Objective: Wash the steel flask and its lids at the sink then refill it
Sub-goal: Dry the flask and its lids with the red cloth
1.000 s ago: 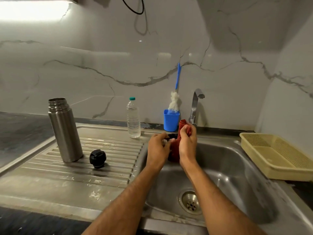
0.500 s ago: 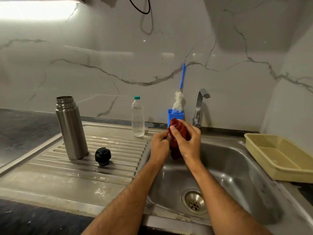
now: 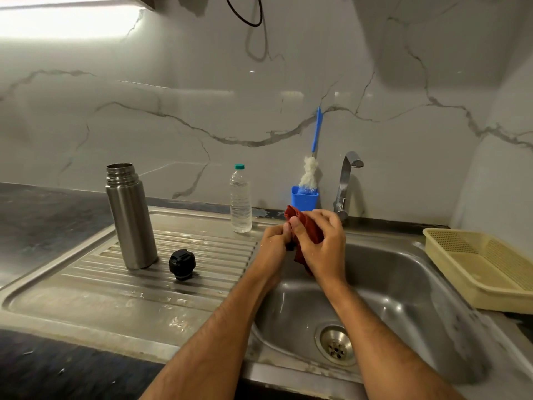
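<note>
Judging by the uncapped steel flask point(image 3: 131, 216) and black lid point(image 3: 182, 264) standing at left centre on the drainboard point(image 3: 86, 287), refilling remains, while both hands point(image 3: 302, 243) over the sink point(image 3: 403, 284) grip a red cloth point(image 3: 305, 226) around something dark, probably another lid.

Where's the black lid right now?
In the head view, the black lid lies on the ribbed drainboard left of the sink basin, just right of the upright steel flask, apart from both hands.

dim room | strip-light glare top left | wide-angle edge bending | hands perhaps slightly soft
</note>
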